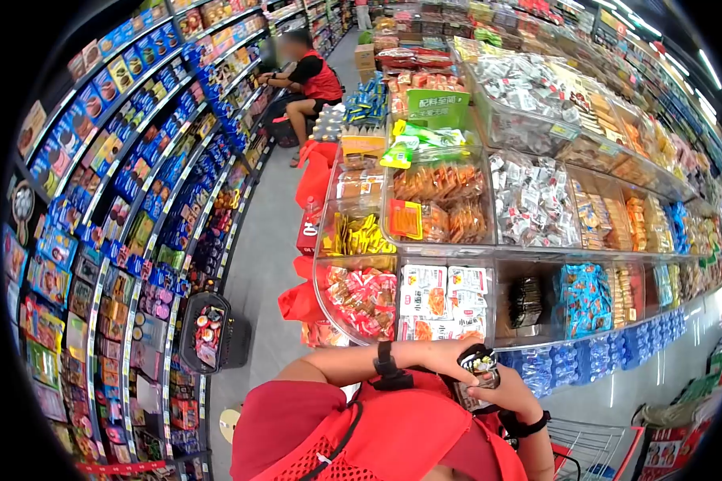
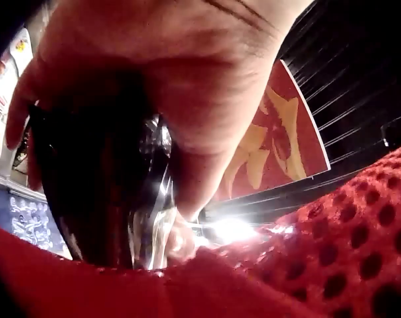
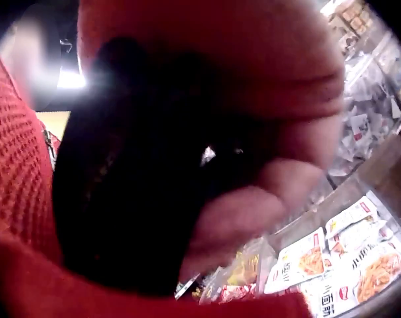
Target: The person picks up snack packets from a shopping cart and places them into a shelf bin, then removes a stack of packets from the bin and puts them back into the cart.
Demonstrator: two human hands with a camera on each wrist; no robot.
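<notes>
Close against the red vest, my two hands hold dark, shiny snack packets (image 1: 479, 359) with some white and yellow print. My left hand (image 1: 451, 357), with a black watch (image 1: 387, 365) at the wrist, grips them from the left. Around the other side curl the fingers of my right hand (image 1: 515, 393). In the left wrist view, thumb and fingers close round a dark glossy packet (image 2: 88, 185). The right wrist view shows the right hand (image 3: 267, 165) bent round a dark, shadowed packet (image 3: 127, 192). How many packets are held is hidden.
Ahead stand clear bins, one with white noodle-print packets (image 1: 433, 297), another with dark packets (image 1: 525, 303). A shopping cart (image 1: 590, 441) is at lower right. To the left are a dark basket (image 1: 237, 341) on the floor and full shelves. A person (image 1: 309, 76) sits farther up the aisle.
</notes>
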